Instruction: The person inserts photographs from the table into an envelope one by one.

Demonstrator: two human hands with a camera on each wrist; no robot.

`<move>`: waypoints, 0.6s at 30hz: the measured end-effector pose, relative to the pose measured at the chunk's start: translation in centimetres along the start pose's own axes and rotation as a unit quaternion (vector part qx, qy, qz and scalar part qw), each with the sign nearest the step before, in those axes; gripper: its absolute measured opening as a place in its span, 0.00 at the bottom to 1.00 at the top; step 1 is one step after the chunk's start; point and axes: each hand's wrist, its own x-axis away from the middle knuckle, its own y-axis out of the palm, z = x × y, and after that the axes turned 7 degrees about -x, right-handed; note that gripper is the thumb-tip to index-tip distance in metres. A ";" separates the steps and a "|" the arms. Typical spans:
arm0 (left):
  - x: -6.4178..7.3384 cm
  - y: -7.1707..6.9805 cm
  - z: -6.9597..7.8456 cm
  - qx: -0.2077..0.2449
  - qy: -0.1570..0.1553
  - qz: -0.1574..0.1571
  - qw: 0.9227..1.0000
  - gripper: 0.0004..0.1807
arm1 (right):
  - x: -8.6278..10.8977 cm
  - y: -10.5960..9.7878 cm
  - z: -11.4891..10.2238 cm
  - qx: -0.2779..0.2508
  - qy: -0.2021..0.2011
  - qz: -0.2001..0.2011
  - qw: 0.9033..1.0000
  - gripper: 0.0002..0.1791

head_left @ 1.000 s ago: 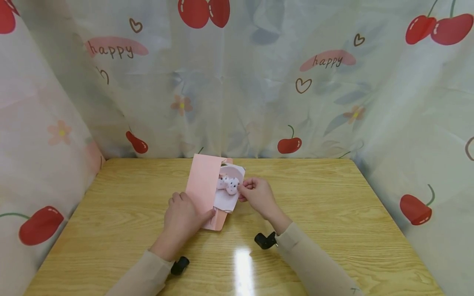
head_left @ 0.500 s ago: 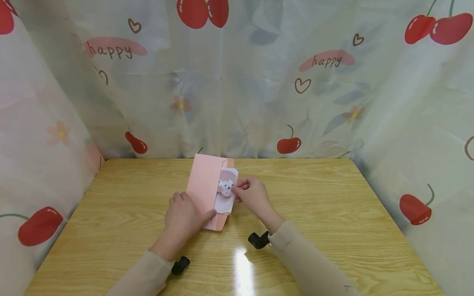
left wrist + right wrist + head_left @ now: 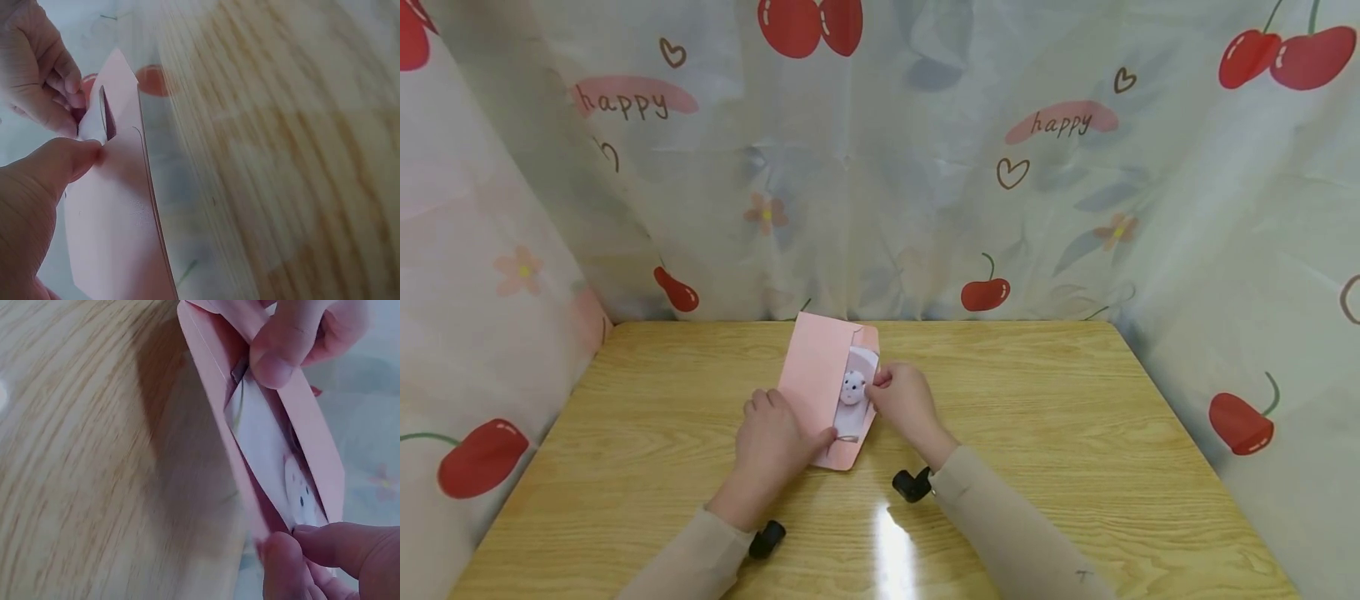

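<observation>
A pink envelope (image 3: 812, 358) stands tilted over the table, its flap folded out to the right. My left hand (image 3: 771, 437) grips it from the left, the thumb lying at the edge of the opening. Partly inside the envelope sits a pale picture card (image 3: 850, 421) with a white, dark-spotted figure printed on it. My right hand (image 3: 908, 404) pinches the card's outer edge between thumb and fingers. In the right wrist view the card (image 3: 259, 437) bows within the mouth of the envelope; its inner part is hidden. The left wrist view shows the envelope's outer face (image 3: 119, 206).
The wood-grain table (image 3: 1045, 417) spreads under both arms. A printed curtain (image 3: 880, 233) with cherries and hearts closes off the back and both sides. Black wrist-camera parts (image 3: 912, 485) stick out beside the beige sleeves (image 3: 1000, 517).
The card has slid left, deeper into the envelope, and less of it shows. My right hand has moved left with it, while my left hand keeps its grip almost in place.
</observation>
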 end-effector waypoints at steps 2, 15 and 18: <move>0.1 0.0 0.1 0.007 -0.003 -0.001 1.000 0.57 | -0.1 0.2 0.1 -0.015 0.004 -0.012 1.000 0.05; 0.6 -0.2 0.6 0.030 0.007 0.001 1.000 0.55 | -0.4 1.6 0.2 -0.134 0.044 -0.061 0.988 0.06; 0.7 -0.2 0.6 0.035 0.000 -0.009 0.999 0.55 | -0.4 1.9 0.4 -0.135 0.043 -0.068 0.988 0.06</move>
